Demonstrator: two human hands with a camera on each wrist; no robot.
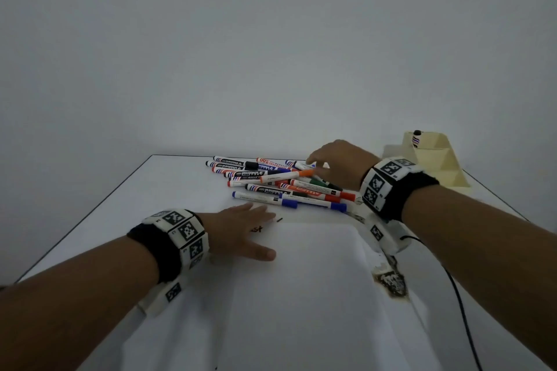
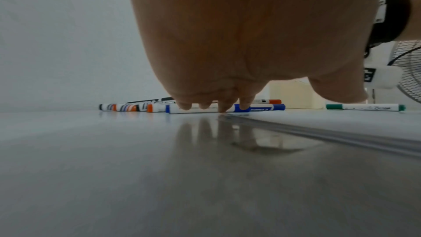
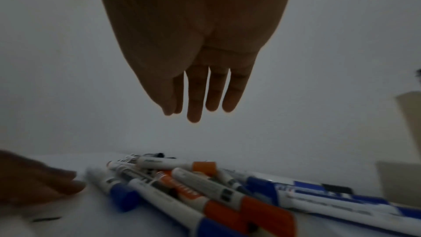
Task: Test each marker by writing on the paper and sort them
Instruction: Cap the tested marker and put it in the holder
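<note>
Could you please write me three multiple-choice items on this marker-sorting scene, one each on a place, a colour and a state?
1. Where is the cream organizer?
A. at the table's far right
B. at the near left
C. on the paper

2. What cap colour has the marker nearest the left hand?
A. green
B. blue
C. black

3. How is the right hand?
A. fist round a marker
B. flat on the paper
C. fingers extended above the marker pile

Answers: 1 A, it stands beyond the right wrist. 2 B, the blue-capped marker lies just past the fingertips. 3 C, the right wrist view shows straight fingers holding nothing.
</note>
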